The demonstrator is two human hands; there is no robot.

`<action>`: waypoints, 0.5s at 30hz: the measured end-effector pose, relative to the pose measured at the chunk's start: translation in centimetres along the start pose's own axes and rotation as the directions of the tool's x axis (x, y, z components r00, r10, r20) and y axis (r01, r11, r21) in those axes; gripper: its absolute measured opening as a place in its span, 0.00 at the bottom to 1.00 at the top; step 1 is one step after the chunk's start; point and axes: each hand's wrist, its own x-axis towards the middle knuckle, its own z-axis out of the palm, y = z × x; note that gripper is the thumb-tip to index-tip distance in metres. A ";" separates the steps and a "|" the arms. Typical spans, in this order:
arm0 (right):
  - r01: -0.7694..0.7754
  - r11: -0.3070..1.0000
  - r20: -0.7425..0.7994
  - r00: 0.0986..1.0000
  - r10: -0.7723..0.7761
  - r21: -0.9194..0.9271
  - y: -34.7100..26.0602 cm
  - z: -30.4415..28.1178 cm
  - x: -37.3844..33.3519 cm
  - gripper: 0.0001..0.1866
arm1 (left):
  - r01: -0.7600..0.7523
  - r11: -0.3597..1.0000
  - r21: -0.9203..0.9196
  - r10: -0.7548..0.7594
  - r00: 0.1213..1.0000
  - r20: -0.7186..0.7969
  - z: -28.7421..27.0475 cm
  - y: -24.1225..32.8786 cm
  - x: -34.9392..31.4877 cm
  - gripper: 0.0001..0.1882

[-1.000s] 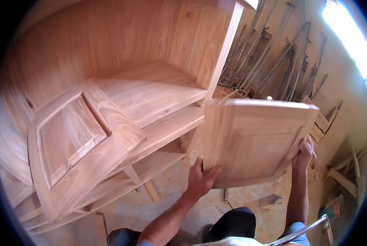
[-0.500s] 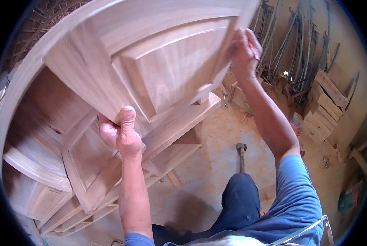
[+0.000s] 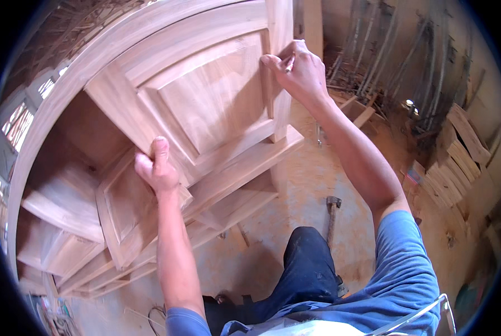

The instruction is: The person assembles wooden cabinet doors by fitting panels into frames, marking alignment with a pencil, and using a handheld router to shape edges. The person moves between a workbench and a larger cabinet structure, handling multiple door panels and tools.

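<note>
Hands: left hand [image 3: 158, 168] and right hand [image 3: 298, 70], each grip closed on the wooden panel door [image 3: 205, 101].

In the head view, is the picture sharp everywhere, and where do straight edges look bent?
Head view: the left hand and right hand on the door panel look fairly sharp; the shelves at lower left are smeared; the cabinet frame curves near the rim; daylight is soft, without glare.

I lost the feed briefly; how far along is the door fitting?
Done: the door panel is lifted up against the cabinet. In hand: the left hand grips its lower edge, the right hand pinches its right edge. Left: no hinges show; another panel leans below.
</note>
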 end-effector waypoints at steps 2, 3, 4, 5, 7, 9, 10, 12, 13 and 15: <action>-0.060 0.998 0.031 0.998 0.061 -0.020 0.7 1.4 -0.1 0.29 | 0.023 0.991 0.134 -0.011 0.996 -0.093 0.8 -0.7 -0.2 0.25; -0.078 0.996 0.011 0.997 0.079 -0.046 1.7 1.9 -0.6 0.29 | 0.052 0.990 0.133 -0.045 0.997 -0.059 0.9 -1.1 -0.5 0.27; -0.098 0.995 -0.008 0.995 0.098 0.023 2.4 2.3 -0.7 0.29 | 0.082 0.950 0.300 -0.080 0.997 -0.018 0.0 -1.9 0.2 0.28; -0.150 0.987 0.033 0.988 0.148 0.056 3.4 2.4 -1.3 0.27 | 0.059 0.963 0.265 -0.060 0.998 -0.003 1.2 -0.8 -0.4 0.31; -0.102 0.994 0.015 0.995 0.101 0.043 5.2 3.7 -2.5 0.26 | 0.014 0.983 0.184 -0.015 1.000 0.007 1.2 -2.8 -1.2 0.34; -0.133 0.987 0.024 0.991 0.132 0.094 6.2 5.5 -4.3 0.27 | 0.096 0.944 0.317 -0.119 0.991 0.055 0.0 -2.6 -1.7 0.36; -0.070 0.992 -0.015 0.997 0.072 0.105 6.5 6.1 -5.1 0.27 | 0.088 0.946 0.312 -0.107 0.993 0.045 0.0 -2.0 -2.1 0.36; -0.072 0.992 -0.044 0.996 0.077 0.107 7.0 6.0 -5.9 0.27 | 0.124 0.919 0.374 -0.154 0.987 0.052 0.1 -1.1 -2.7 0.38; -0.089 0.988 -0.048 0.994 0.096 0.124 6.7 6.1 -6.3 0.27 | 0.174 0.873 0.456 -0.224 0.973 0.058 -0.4 -0.7 -2.9 0.40; -0.079 0.993 -0.045 0.995 0.084 0.090 6.0 6.7 -6.8 0.26 | 0.218 0.816 0.535 -0.308 0.948 0.085 -1.5 -1.2 -3.8 0.49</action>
